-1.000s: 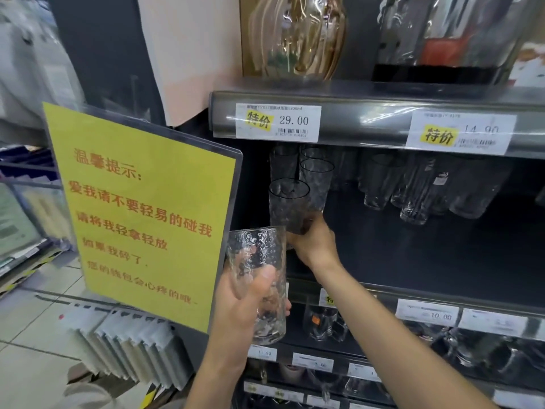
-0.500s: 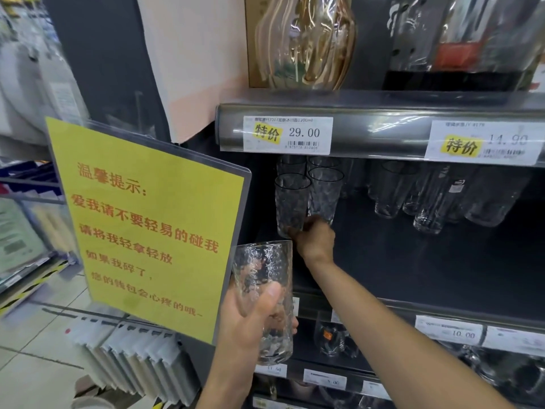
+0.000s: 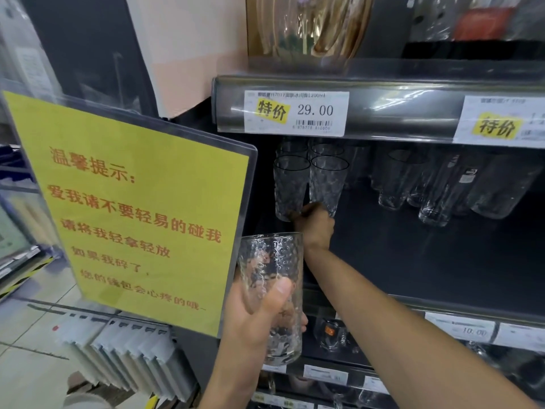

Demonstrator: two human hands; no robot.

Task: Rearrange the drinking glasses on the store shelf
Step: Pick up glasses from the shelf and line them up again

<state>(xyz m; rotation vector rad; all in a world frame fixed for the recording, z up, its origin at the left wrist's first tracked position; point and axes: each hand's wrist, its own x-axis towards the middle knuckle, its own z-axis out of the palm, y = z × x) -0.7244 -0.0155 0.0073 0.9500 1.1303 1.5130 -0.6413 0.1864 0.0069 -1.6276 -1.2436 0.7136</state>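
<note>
My left hand [image 3: 256, 317] grips a clear dimpled drinking glass [image 3: 272, 293] upright in front of the shelf, below and left of the dark shelf board [image 3: 413, 261]. My right hand [image 3: 314, 224] reaches deep onto that shelf and holds the base of a black-rimmed textured glass [image 3: 290, 187] at the left end. That glass stands close beside a matching glass [image 3: 327, 184], with more of the same behind them.
A yellow notice in a plastic holder [image 3: 132, 208] juts out left of the shelf, near my left hand. Tall plain glasses [image 3: 436, 187] stand to the right. A gold vase [image 3: 309, 28] sits on the shelf above. Lower shelves hold small glasses [image 3: 330, 335].
My right hand has pushed the black-rimmed glass back and down onto the shelf beside the others. The left hand keeps its glass in about the same place.
</note>
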